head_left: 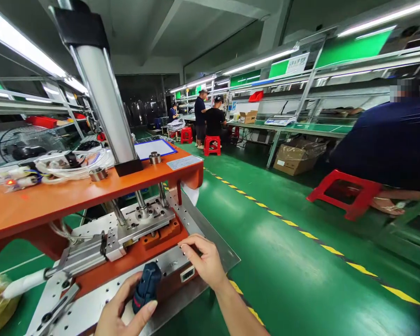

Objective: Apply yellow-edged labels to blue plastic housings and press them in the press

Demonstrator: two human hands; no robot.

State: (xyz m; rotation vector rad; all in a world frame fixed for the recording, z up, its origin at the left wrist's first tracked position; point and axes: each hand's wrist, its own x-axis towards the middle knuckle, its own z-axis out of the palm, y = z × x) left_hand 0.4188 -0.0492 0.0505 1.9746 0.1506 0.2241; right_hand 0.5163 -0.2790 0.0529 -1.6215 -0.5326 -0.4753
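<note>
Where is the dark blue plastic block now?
Bottom centre of the head view: the dark blue plastic block, in the left hand, beside the right hand.

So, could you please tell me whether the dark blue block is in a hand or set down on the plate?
In a hand: the left hand grips the dark blue block, its fingers curled around it.

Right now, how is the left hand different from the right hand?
The left hand holds a dark blue block, while the right hand holds nothing. The right hand's fingers rest on a perforated steel plate; the left hand sits lower in view. Both are bare.
</note>
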